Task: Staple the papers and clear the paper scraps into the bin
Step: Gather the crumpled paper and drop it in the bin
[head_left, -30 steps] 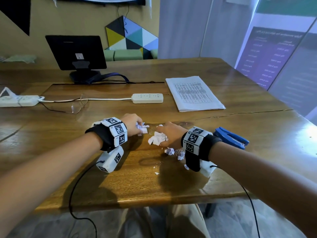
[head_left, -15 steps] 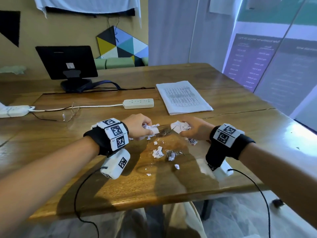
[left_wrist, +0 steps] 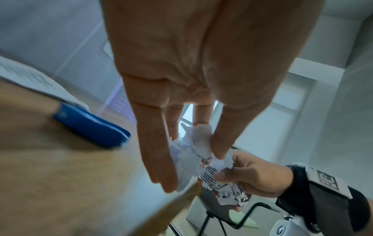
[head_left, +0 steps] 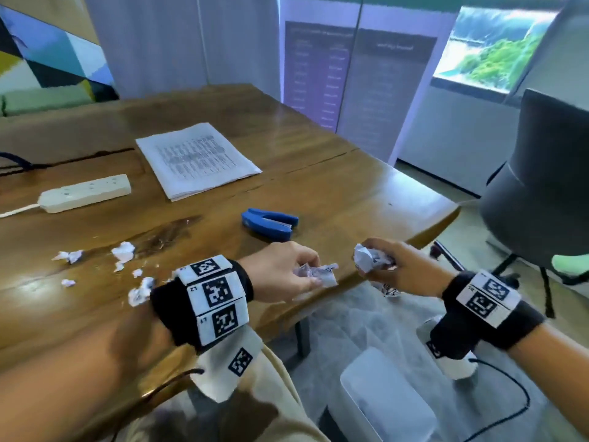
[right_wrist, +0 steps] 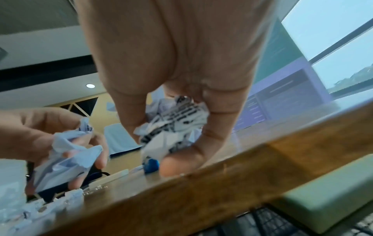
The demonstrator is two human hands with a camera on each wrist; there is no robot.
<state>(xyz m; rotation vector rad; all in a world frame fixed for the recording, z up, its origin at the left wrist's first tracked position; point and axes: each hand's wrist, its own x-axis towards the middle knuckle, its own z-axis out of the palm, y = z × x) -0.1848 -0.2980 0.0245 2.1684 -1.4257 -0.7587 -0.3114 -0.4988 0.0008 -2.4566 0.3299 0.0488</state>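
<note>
My left hand (head_left: 287, 275) holds crumpled white paper scraps (head_left: 317, 274) over the table's near right edge; the wrist view shows the fingers pinching the scraps (left_wrist: 193, 146). Just past the edge, my right hand (head_left: 401, 266) grips a printed paper wad (head_left: 366, 258), fingers curled round the wad (right_wrist: 175, 126). Several small scraps (head_left: 122, 252) lie on the wooden table (head_left: 318, 193) to the left. A blue stapler (head_left: 269, 223) lies beyond my hands, and the stack of printed papers (head_left: 196, 159) sits farther back. A white bin (head_left: 382, 400) stands on the floor below my right hand.
A white power strip (head_left: 86, 193) lies at the left of the table. A dark office chair (head_left: 541, 173) stands to the right, off the table's corner. Grey floor covering spreads under the table edge around the bin.
Both hands have carried their scraps rightward, from the middle of the table to its right edge above the bin. The head view has swung right and down.
</note>
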